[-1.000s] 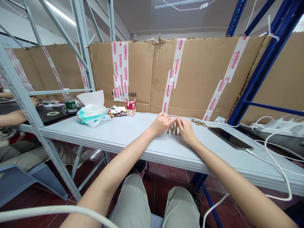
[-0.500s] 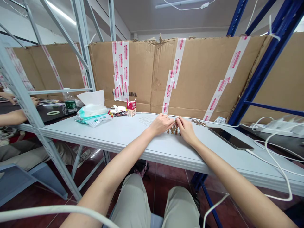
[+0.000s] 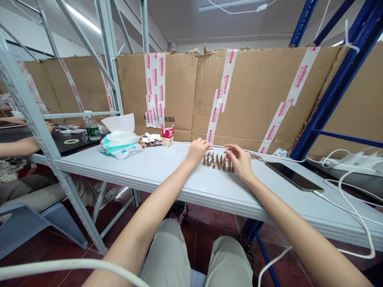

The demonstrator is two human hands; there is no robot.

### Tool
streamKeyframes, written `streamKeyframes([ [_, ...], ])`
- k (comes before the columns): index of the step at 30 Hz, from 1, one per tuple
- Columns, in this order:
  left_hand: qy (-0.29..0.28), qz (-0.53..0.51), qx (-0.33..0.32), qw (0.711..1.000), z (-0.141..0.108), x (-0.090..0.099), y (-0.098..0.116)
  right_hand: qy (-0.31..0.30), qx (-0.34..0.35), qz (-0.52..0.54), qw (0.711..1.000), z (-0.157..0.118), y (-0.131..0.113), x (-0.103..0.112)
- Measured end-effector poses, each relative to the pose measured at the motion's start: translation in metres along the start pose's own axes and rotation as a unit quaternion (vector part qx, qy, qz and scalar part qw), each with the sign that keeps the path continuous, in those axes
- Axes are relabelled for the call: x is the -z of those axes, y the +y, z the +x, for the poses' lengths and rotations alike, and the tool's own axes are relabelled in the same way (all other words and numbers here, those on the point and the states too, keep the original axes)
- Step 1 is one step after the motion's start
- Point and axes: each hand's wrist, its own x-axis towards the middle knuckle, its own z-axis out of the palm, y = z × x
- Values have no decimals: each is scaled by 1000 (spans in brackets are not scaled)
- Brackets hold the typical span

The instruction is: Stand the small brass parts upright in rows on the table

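Small bronze-coloured figurines stand upright in rows on the white table, between my two hands. My left hand rests at the left end of the rows, its fingers curled together; whatever may be in them is hidden. At the right end is my right hand, over the nearest figurines, with its fingers bent and a little apart. I see nothing held in it. A loose pile of similar bronze-coloured pieces lies just beyond the right hand. Tiny clear bits are scattered left of the left hand.
A dark phone with a white cable lies at the right. A tissue pack, wrappers and a drink carton stand at the back left. Cardboard walls the back. Another person's arm shows at far left.
My hands have drawn apart from where they met over the figurines; the left went left, the right slightly right. More of the figurine rows shows now. The view has shifted slightly.
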Motion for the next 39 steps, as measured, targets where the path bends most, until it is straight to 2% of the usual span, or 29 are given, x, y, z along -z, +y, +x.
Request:
streamKeyframes([
  [4,18,-50,113,992,-4,-5,-22,25,-18,-33,999,0,5,3],
  [6,19,-62,190,980,-6,-7,-38,28,-11,-58,998,0,6,4],
  [11,-26,-56,398,915,-17,-5,-81,14,-4,-152,988,-2,6,6],
  [15,-108,-41,498,859,-27,-6,-97,12,-9,-193,981,-2,6,7],
  [17,-138,-26,506,851,-30,-8,-99,22,-6,-209,978,-1,6,8],
  [22,-134,5,467,874,-32,-12,-100,30,39,-227,973,-1,7,10],
  [27,-159,40,502,849,-30,-13,-100,5,32,-227,973,-1,7,9],
  [35,-129,55,573,807,-27,-11,-104,6,30,-231,972,-1,9,8],
  [39,-149,78,559,812,-28,-11,-103,-6,35,-230,973,-1,10,8],
])
